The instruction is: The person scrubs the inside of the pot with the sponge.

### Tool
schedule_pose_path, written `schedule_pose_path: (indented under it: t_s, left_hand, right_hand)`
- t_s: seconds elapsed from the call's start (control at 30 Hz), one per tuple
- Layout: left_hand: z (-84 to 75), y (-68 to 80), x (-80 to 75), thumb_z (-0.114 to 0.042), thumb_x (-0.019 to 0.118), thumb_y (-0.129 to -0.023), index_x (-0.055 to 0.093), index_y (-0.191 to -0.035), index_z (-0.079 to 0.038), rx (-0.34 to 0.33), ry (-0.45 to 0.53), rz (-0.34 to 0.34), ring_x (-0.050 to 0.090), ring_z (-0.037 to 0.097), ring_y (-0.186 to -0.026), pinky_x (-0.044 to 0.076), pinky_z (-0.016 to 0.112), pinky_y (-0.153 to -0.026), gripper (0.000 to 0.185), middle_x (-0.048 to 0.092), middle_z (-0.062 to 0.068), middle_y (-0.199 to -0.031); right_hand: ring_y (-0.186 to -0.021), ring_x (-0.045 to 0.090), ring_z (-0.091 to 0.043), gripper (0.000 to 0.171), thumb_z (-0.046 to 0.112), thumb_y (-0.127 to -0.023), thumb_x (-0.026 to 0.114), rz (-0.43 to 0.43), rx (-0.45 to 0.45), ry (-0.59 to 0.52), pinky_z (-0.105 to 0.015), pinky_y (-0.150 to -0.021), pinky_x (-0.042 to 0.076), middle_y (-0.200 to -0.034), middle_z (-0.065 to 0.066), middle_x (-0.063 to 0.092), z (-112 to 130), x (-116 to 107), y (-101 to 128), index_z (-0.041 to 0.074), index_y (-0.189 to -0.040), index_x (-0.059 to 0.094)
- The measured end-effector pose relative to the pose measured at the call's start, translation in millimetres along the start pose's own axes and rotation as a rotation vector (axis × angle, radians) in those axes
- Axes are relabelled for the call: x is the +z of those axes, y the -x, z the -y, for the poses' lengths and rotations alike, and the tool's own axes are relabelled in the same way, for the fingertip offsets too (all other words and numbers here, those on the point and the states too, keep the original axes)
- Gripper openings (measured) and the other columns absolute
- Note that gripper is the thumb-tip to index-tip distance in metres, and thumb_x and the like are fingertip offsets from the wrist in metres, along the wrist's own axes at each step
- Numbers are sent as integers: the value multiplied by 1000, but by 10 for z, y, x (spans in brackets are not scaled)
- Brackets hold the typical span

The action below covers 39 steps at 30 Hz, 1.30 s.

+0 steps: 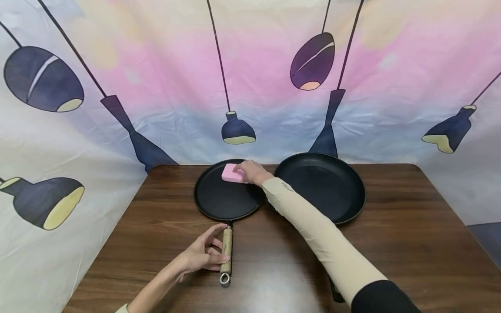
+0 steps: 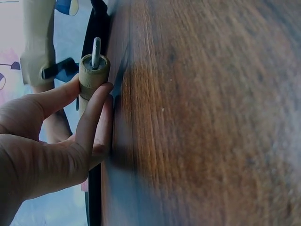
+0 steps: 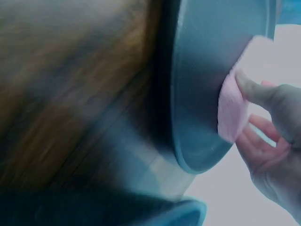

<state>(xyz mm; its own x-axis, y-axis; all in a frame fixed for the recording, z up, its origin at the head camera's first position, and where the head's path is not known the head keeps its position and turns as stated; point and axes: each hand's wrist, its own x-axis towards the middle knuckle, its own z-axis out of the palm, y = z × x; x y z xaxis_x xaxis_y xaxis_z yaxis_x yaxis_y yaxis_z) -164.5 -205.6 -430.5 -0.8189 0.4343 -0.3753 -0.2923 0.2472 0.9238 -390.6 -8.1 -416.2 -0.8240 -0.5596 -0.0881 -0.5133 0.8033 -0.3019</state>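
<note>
A flat black pan (image 1: 223, 202) with a wooden handle (image 1: 226, 244) lies on the brown table (image 1: 411, 234). My left hand (image 1: 203, 254) grips that handle (image 2: 91, 77) near its metal ring, thumb and fingers around it. My right hand (image 1: 252, 171) holds a pink sponge (image 1: 232, 174) against the far part of the pan's surface. In the right wrist view the fingers (image 3: 256, 92) pinch the pink sponge (image 3: 231, 113) against the pan (image 3: 207, 70).
A second, larger black pan (image 1: 326, 184) sits to the right, partly crossed by my right forearm, its handle end (image 1: 336, 293) poking out near the front edge. A printed lamp backdrop (image 1: 156, 87) surrounds the table on three sides.
</note>
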Motion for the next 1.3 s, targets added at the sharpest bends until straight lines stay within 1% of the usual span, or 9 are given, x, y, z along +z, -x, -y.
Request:
schedule_pose_path:
  t_s: [0.13,0.23,0.37,0.5,0.63,0.7,0.87,1.07,1.3]
  left_hand:
    - [17,4,5,-3,81,-87,24,-159,-11,5,-6,0,67,14,-86,65,39,-75,92,49,14,-113]
    - [23,-1,-2,-4,81,-87,24,-159,-11,8,-13,-3,66,14,-86,65,39,-75,92,50,15,-114]
    - [13,-28,-40,-5,81,-87,24,-158,-11,16,-21,-8,68,14,-85,65,39,-75,91,51,15,-113]
    - [-34,-59,-108,-6,81,-87,25,-158,-10,30,-40,-13,68,13,-85,65,40,-76,91,51,16,-113]
    - [-69,-71,-158,-6,80,-88,24,-158,-10,32,-56,-21,68,13,-85,65,40,-76,90,52,16,-113]
    - [-80,-71,-169,-5,80,-88,24,-158,-10,30,-58,-28,68,13,-85,65,39,-75,90,52,17,-113]
    - [-82,-71,-157,-5,80,-88,22,-159,-9,32,-49,-24,68,13,-86,65,42,-77,91,50,18,-115]
    - [-45,-41,-95,-4,81,-87,24,-158,-10,25,-37,-26,67,14,-86,65,40,-76,91,50,17,-114]
    - [-4,14,-6,-4,81,-86,25,-158,-9,24,-18,1,68,14,-85,65,40,-75,91,51,15,-112]
  right_hand:
    - [-132,57,-26,48,9,-98,69,-35,41,51,-38,-115,47,-144,-8,61,-17,25,-74,16,-144,59]
    - [-131,57,-24,49,9,-97,70,-7,28,73,-36,-114,47,-145,-7,61,-30,11,-57,19,-144,60]
    - [-132,57,-23,50,13,-95,75,58,-40,89,-36,-114,48,-147,-5,60,-38,-48,31,22,-142,62]
    - [-131,58,-23,50,19,-92,79,82,-132,97,-36,-109,51,-145,-5,62,7,-99,197,25,-140,64]
    - [-125,60,-22,50,18,-90,81,95,-219,98,-35,-104,54,-135,-7,67,94,-93,354,26,-137,66]
    - [-124,60,-22,50,16,-89,82,102,-265,92,-36,-105,53,-131,-6,68,142,-81,408,26,-136,68]
    - [-119,61,-20,46,12,-87,83,120,-339,77,-35,-105,54,-128,-4,70,213,-73,454,24,-130,72]
    - [-127,58,-21,49,6,-90,79,106,-256,81,-34,-105,53,-137,-7,65,162,-74,287,22,-135,68]
    - [-128,57,-28,47,3,-100,63,20,-25,107,-40,-112,48,-140,-15,59,-19,-17,72,16,-145,55]
